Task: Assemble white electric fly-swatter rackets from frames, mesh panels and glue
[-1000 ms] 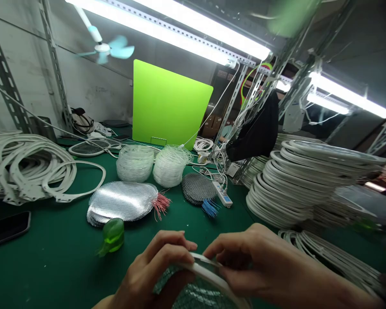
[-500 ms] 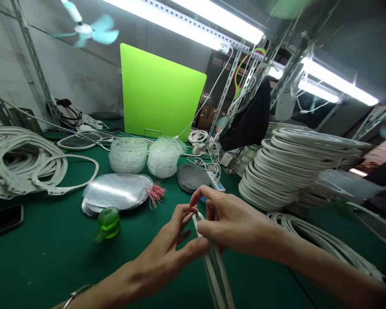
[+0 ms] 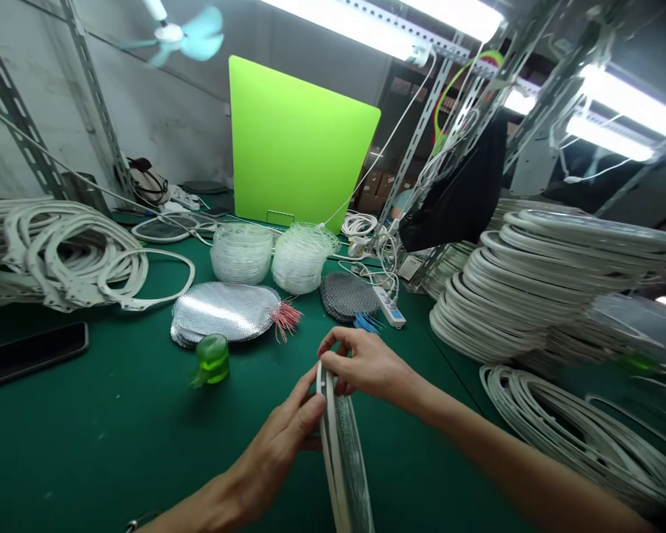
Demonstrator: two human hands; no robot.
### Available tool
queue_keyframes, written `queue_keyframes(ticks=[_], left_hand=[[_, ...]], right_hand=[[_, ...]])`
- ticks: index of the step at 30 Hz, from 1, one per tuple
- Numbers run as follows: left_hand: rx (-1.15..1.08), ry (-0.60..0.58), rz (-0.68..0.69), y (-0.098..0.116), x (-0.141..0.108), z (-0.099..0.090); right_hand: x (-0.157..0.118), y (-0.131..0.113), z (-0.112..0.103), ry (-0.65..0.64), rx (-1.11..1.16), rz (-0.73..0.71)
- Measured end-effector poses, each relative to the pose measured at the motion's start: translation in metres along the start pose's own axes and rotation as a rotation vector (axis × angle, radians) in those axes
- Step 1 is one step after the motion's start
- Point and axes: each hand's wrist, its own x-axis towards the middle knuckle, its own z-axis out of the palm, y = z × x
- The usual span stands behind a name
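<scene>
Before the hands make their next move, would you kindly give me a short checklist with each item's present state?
1. Left hand gripping the white frame: ok, thumb on its near side.
2. Right hand at the frame's upper end: ok.
3. Rims closed together: not ok, a gap shows near the top.
4. Mesh even all round: cannot tell, the lower part is out of view.
5. Green bottle clear of both hands: ok.

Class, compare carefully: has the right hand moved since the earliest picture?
Yes: judged against the power strip, the right hand is farther left and closer in view.
</scene>
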Motion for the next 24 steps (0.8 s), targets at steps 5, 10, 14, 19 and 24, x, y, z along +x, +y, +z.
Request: queue_keyframes(ticks=[5,10,14,19,24], left_hand=[[-0.058,0.161,0.018,-0.007,0.002,-0.019],[-0.069,0.318,-0.027,-0.027,0.007,-0.042],[0.034,0.458,-0.136,-0.048,0.015,-0.064],[0.316,0.750,0.020,-0.056,0.007,-0.074],[1.072,0.086,0.370,-0.048,-0.036,-0.048]], right_hand=[[-0.003,0.018,0.032,0.122,-0.011,-0.143],[-0.025,0.061,0.065,0.374,-0.127,-0.216],[-0.056,0.112,0.091,0.420,0.082,0.110],[-0.108,0.143,0.126,0.461,0.195,0.387],[-0.137,0.131,0.154,0.448,0.407,0.406]])
